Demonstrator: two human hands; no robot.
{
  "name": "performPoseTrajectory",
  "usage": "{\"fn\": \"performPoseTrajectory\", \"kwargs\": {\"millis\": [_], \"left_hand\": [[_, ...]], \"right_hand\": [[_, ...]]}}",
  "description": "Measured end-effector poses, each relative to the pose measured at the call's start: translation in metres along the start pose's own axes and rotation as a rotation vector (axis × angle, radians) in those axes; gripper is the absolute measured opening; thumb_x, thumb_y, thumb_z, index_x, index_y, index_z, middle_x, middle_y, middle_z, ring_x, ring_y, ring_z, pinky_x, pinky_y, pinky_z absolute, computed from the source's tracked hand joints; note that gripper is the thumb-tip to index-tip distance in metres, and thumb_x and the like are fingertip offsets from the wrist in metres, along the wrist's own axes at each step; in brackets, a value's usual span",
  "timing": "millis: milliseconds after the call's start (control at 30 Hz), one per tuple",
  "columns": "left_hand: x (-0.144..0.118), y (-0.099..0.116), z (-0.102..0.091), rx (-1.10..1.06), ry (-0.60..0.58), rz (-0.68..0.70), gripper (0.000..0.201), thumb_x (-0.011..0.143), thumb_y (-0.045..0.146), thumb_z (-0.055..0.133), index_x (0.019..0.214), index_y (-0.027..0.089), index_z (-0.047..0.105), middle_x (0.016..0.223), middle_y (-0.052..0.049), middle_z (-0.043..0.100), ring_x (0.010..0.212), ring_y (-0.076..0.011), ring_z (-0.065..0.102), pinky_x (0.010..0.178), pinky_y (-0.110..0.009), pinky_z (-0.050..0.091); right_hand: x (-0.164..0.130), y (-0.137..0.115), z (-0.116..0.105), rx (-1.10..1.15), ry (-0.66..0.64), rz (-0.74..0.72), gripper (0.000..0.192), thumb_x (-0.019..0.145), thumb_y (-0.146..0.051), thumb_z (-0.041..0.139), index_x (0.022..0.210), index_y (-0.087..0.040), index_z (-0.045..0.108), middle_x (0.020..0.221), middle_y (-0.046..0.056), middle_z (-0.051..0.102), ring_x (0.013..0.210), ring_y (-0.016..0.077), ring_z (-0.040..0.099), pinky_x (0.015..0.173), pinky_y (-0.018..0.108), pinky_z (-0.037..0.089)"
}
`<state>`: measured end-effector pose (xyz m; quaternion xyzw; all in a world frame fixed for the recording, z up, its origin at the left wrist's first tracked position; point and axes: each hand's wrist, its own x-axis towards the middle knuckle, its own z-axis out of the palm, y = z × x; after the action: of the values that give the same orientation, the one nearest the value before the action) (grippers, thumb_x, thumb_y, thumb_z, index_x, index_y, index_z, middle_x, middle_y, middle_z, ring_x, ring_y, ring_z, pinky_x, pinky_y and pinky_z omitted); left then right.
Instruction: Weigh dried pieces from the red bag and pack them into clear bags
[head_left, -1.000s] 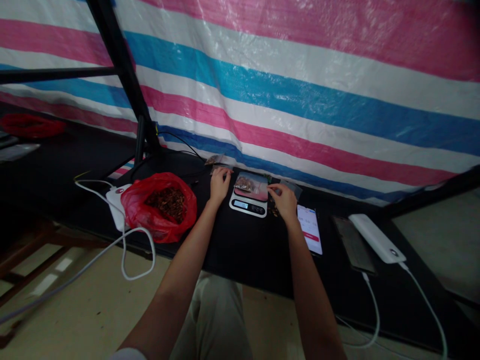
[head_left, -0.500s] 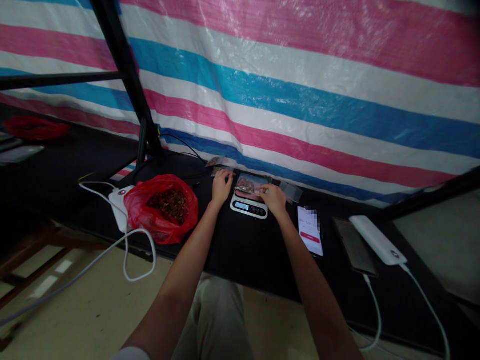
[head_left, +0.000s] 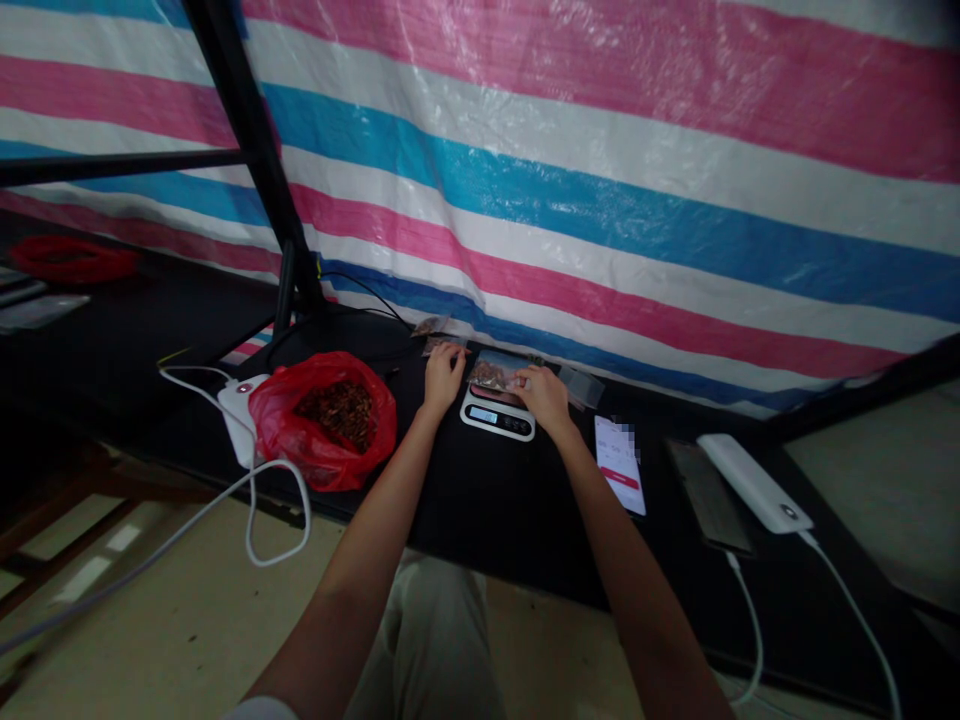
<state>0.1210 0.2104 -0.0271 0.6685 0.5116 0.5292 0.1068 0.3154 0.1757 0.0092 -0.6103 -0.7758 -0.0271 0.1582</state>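
Note:
A small clear plastic bag [head_left: 489,373] with brown pieces in it is over the back of a white digital scale [head_left: 498,422] with a lit display. My right hand [head_left: 543,395] pinches the bag's right side. My left hand [head_left: 445,376] is just left of the scale, fingers loosely extended and holding nothing that I can see. Behind it lie filled clear bags [head_left: 442,344]. Flat clear bags [head_left: 581,386] lie behind my right hand. An open red plastic bag [head_left: 262,420] full of small brown pieces [head_left: 341,412] stands to the left.
A lit phone [head_left: 619,468], a dark phone-like device [head_left: 707,495] and a white power bank [head_left: 754,482] with a cable lie to the right. A white power strip [head_left: 241,420] touches the red bag. A striped sheet [head_left: 600,230] hangs behind the black table [head_left: 502,510].
The small bag has shifted slightly left and back over the scale, still pinched by my right hand. My left hand stays almost in place.

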Motion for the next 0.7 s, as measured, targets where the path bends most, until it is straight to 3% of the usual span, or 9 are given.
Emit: {"fn": "performPoseTrajectory", "kwargs": {"millis": [233,367,533,700], "left_hand": [[0.000,-0.002,0.001,-0.012,0.013,0.010,0.022,0.085,0.019,0.042,0.082,0.017,0.064,0.088,-0.005,0.063,0.091,-0.0181,0.054,0.085,-0.030,0.040],[0.000,-0.002,0.000,-0.013,0.014,0.006,0.023,0.085,0.019,0.042,0.082,0.017,0.064,0.088,-0.006,0.063,0.090,-0.0184,0.054,0.084,-0.031,0.040],[0.002,-0.001,0.000,-0.017,0.018,-0.003,0.023,0.085,0.019,0.042,0.082,0.017,0.064,0.088,-0.006,0.063,0.090,-0.0191,0.054,0.083,-0.031,0.040],[0.001,-0.001,-0.001,-0.016,0.008,-0.011,0.022,0.085,0.019,0.042,0.082,0.017,0.064,0.087,-0.006,0.063,0.089,-0.0189,0.054,0.083,-0.030,0.040]], "right_hand": [[-0.002,0.000,-0.004,-0.016,0.032,0.002,0.015,0.078,-0.026,0.054,0.085,-0.024,0.068,0.087,0.002,0.066,0.085,0.0193,0.055,0.067,0.026,0.039],[-0.012,0.014,-0.017,0.094,0.064,0.087,0.017,0.078,-0.030,0.054,0.087,-0.027,0.068,0.083,-0.001,0.067,0.082,0.0179,0.057,0.066,0.026,0.039],[-0.034,0.040,-0.037,0.179,-0.049,0.200,0.017,0.076,-0.039,0.057,0.083,-0.030,0.069,0.081,-0.003,0.068,0.074,0.0163,0.060,0.060,0.024,0.038],[-0.047,0.052,-0.040,0.219,-0.116,0.294,0.025,0.075,-0.047,0.055,0.087,-0.030,0.070,0.082,-0.001,0.070,0.075,0.0182,0.062,0.059,0.025,0.039]]}}
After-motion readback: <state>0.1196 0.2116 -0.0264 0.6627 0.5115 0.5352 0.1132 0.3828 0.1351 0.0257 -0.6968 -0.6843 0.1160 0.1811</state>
